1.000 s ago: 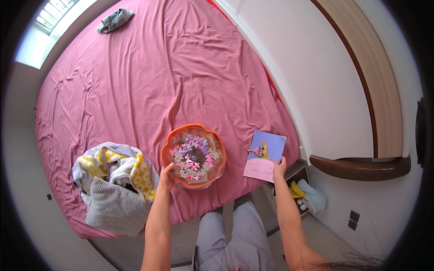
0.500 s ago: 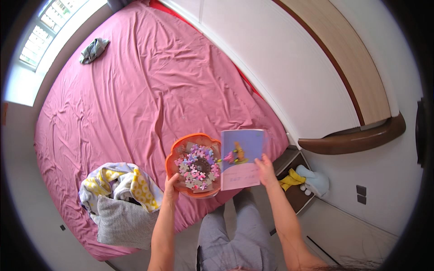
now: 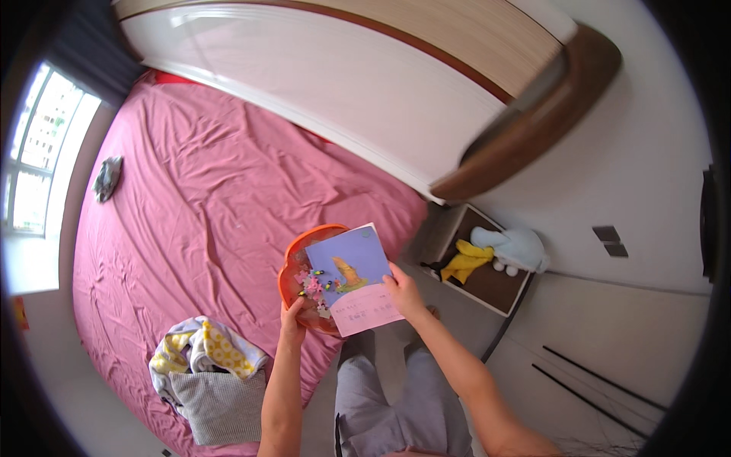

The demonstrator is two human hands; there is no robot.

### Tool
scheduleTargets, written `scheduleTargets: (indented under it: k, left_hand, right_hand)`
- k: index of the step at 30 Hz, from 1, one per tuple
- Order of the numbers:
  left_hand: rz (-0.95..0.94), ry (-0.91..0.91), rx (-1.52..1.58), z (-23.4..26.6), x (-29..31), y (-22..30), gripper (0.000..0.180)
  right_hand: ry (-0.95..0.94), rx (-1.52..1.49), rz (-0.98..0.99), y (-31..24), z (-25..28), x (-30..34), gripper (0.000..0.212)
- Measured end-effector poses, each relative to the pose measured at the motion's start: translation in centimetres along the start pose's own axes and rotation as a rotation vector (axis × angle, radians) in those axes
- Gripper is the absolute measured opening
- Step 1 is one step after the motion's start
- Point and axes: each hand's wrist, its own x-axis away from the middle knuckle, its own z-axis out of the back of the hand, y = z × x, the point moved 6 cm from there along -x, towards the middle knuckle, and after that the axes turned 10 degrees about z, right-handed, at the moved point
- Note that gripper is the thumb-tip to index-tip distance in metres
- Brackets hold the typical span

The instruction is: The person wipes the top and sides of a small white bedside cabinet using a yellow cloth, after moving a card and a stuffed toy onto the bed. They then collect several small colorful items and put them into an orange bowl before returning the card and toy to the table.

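Head camera looks down on a person at the edge of a bed (image 3: 190,221) with a pink sheet, whose left hand (image 3: 292,312) is closed on the near rim of an orange bowl (image 3: 293,263) of small coloured puzzle pieces (image 3: 311,283), held over the bed's corner. Their right hand (image 3: 402,293) is clamped on the right edge of a picture card (image 3: 352,278), blue above and pink below, which lies across the top of the bowl and covers most of it. Folded clothes (image 3: 205,373) are heaped on the sheet to the left, a small dark cloth (image 3: 106,177) lies far off near the window, and an open bedside drawer (image 3: 487,282) with soft toys stands to the right.
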Motion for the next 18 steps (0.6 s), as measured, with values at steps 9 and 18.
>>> scheduleTargets:
  k: [9,18]
  left_hand:
    - [0.217,-0.023,0.021,-7.1,-1.0,-14.1,0.036]
    - [0.287,-0.009,-0.002,-8.5,-0.8,-25.6,0.031]
  right_hand:
    - [0.315,0.695,0.371,0.0,16.9,9.6,0.043]
    - [0.217,0.551,-0.152,24.3,29.9,11.1,0.050]
